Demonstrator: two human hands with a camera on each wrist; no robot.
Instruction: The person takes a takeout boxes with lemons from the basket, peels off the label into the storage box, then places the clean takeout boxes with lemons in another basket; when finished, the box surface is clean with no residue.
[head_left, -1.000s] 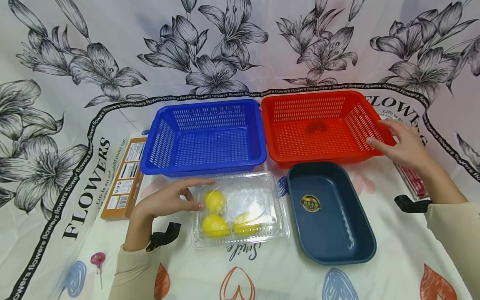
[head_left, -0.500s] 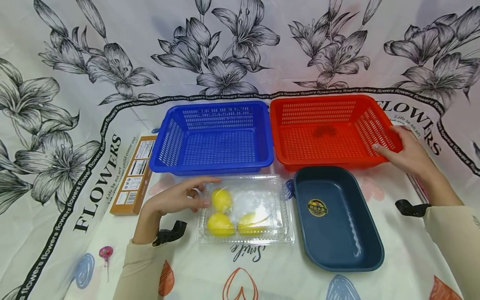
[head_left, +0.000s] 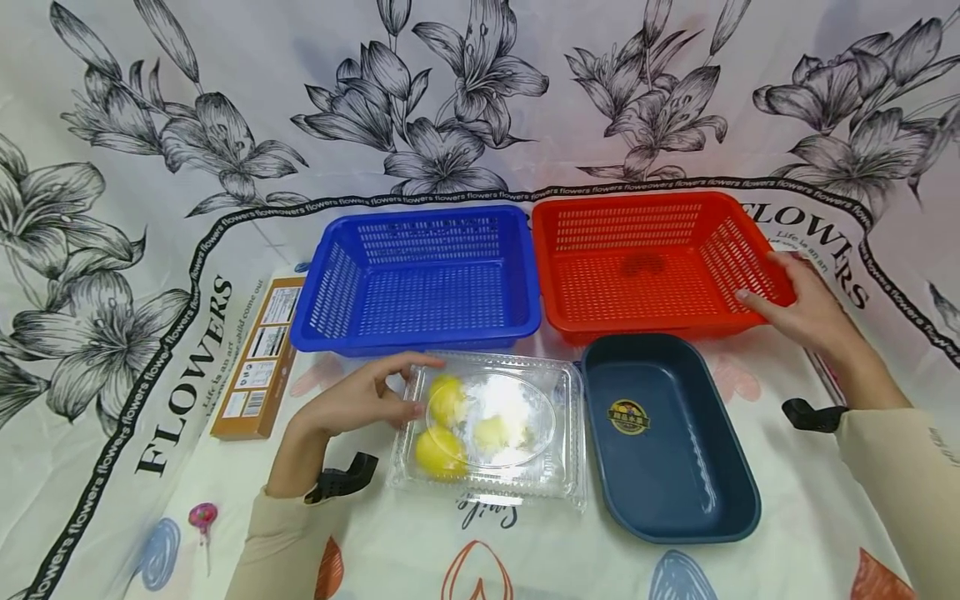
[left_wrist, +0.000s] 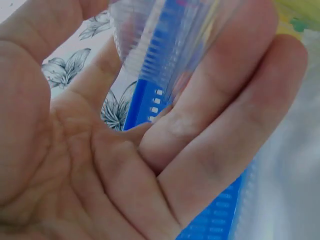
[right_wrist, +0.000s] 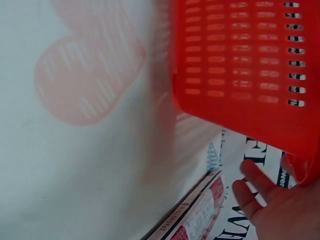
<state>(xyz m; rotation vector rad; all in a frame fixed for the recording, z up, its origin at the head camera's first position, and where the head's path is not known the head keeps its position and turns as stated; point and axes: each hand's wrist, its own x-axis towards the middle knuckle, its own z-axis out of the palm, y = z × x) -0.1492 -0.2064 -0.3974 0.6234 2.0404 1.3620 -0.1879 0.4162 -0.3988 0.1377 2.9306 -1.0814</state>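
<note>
My left hand (head_left: 360,404) pinches the left edge of a clear plastic clamshell box (head_left: 564,404). Ridged clear plastic (left_wrist: 135,42) passes between thumb and fingers in the left wrist view. The box tilts, its left side raised, and several yellow fruits like lemons (head_left: 441,454) show through the glossy lid. On the other side, my right hand (head_left: 813,308) holds the right rim of a red slotted plastic basket (head_left: 626,221), thumb over the inside. From the right wrist, the basket's outer wall (right_wrist: 235,112) shows, with fingers outside below the rim.
A blue slotted basket (head_left: 431,225) stands beside the red one. A dark blue tray (head_left: 667,467) with a gold sticker lies right of the box. Left are a brown carton (head_left: 258,367) and a lollipop (head_left: 202,517). A spaghetti packet (right_wrist: 192,215) lies by my right hand.
The clear box has tilted, with its left side rising in my left hand, and the fruit inside appears shifted. My right hand has closed onto the red basket's rim. The head view has shifted slightly.
</note>
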